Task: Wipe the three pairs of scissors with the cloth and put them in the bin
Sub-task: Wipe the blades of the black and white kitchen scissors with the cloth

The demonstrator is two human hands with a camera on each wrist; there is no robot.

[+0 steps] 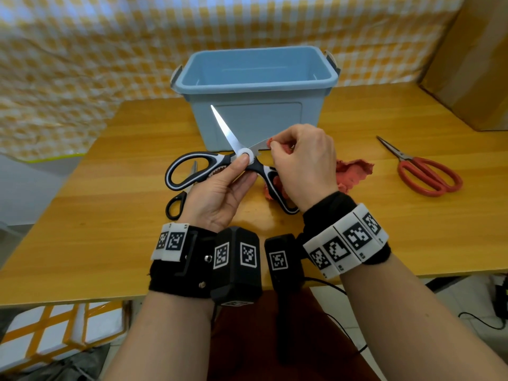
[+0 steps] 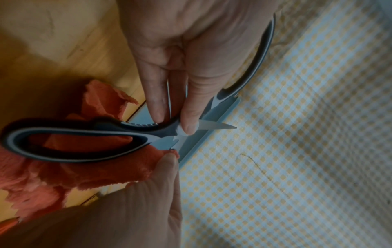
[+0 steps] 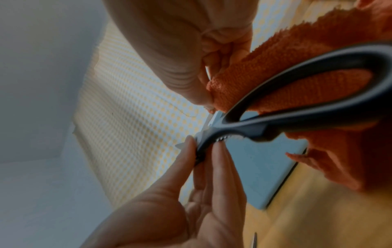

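Note:
My left hand (image 1: 242, 169) pinches the black-and-white kitchen scissors (image 1: 226, 132) at the pivot and holds them wide open above the table; in the left wrist view, thumb and fingers of that hand (image 2: 174, 121) clamp the pivot of the scissors (image 2: 127, 127). My right hand (image 1: 275, 149) pinches the red cloth (image 1: 354, 171) around the right blade, which the cloth (image 3: 297, 55) largely hides. The blue bin (image 1: 255, 116) stands just behind, with nothing seen inside. Red-handled scissors (image 1: 413, 161) lie to the right. Small black-handled scissors (image 1: 168, 208) lie under my left hand.
The wooden table (image 1: 384, 229) ends close to my wrists. A cardboard box (image 1: 472, 64) stands at the back right corner. A yellow checked sheet (image 1: 82, 64) hangs behind the table. Cables run on the floor at the lower right.

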